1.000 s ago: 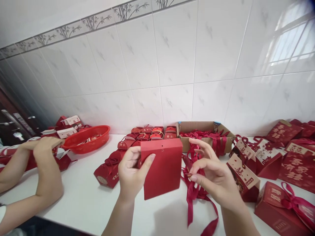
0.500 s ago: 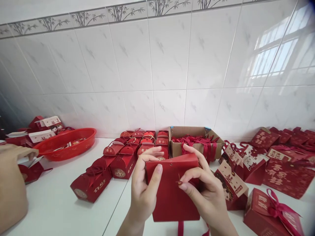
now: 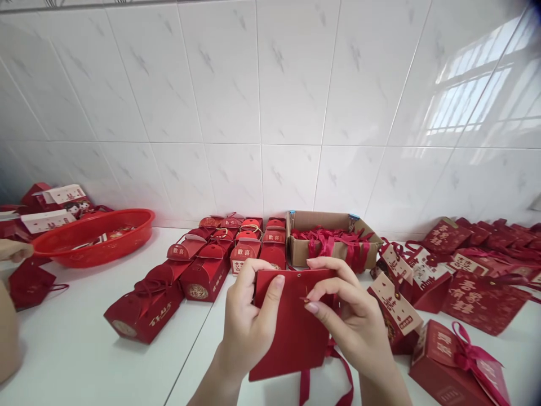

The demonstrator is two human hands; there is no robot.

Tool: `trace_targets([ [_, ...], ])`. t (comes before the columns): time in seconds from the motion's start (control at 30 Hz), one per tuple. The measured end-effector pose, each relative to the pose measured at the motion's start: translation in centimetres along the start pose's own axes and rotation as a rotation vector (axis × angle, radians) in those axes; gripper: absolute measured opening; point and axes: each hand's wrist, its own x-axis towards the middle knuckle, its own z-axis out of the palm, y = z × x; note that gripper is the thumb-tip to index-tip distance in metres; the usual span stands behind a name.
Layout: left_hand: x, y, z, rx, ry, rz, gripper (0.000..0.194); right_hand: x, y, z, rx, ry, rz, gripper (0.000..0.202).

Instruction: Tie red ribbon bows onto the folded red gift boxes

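Between my two hands is a red paper gift box (image 3: 289, 338), its plain side facing me, with a small hole near the top edge. My left hand (image 3: 249, 318) grips its upper left edge, thumb in front and fingers behind. Thumb and index finger of my right hand (image 3: 353, 316) pinch a tiny metal fastener (image 3: 306, 297) with a thin pointed leg, just below the hole; the other right fingers rest at the box's right edge. A dark pink ribbon (image 3: 305, 386) dangles beneath the box. The far side of the box is hidden.
Finished-looking red boxes (image 3: 207, 273) stand in rows at centre left. Behind my hands is a cardboard box (image 3: 301, 258) of ribbons. A red basin (image 3: 93, 260) lies left, near a person's sleeve (image 3: 6, 332). More red gift boxes (image 3: 459, 361) fill the right side by the tiled wall.
The view has tipped downward and shifted slightly. The box in my hands has tilted, its lower end swinging left, and more ribbon shows below. Both hands keep their holds.
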Motion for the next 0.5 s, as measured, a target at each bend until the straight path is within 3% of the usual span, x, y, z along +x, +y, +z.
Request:
trace_targets([
  [0.33, -0.2, -0.2, 0.0, 0.095, -0.046, 0.166, 0.009, 0.1, 0.7, 0.9, -0.096, 0.159, -0.064, 0.014],
  [0.5, 0.1, -0.5, -0.1, 0.032, -0.097, 0.38, 0.019, -0.2, 1.2, 0.7, -0.047, 0.265, -0.091, 0.02],
])
